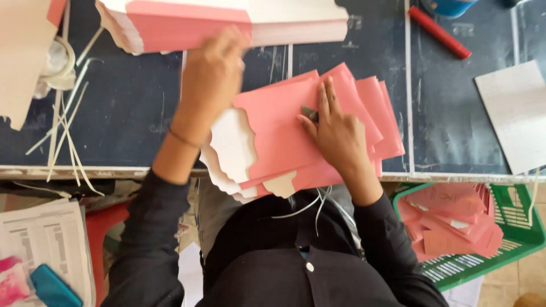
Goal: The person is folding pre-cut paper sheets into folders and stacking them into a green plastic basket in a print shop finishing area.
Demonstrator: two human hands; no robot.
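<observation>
The fanned pile of pink envelopes (318,131) lies at the near edge of the dark counter (131,108), right in front of you, its scalloped white flaps (233,145) spread toward your left and partly hanging over the edge. Your right hand (335,131) rests flat on top of the pile with the fingers stretched out and pressing down, and a small dark thing (310,113) sits under the thumb; what it is cannot be told. Your left hand (213,74) reaches farther out over the counter, blurred, its fingers at the lower edge of a thick stack of pink-and-white sheets (227,23); you cannot tell whether it grips that stack or only touches it. Loose white strips (65,128) lie scattered on the counter well to the left. A red marker (439,32) lies at the far right, and a white sheet (515,113) rests near the right edge. Below the counter on your right, a green basket (512,239) holds more pink envelopes (449,222). On your lower left lie printed papers (45,244).
</observation>
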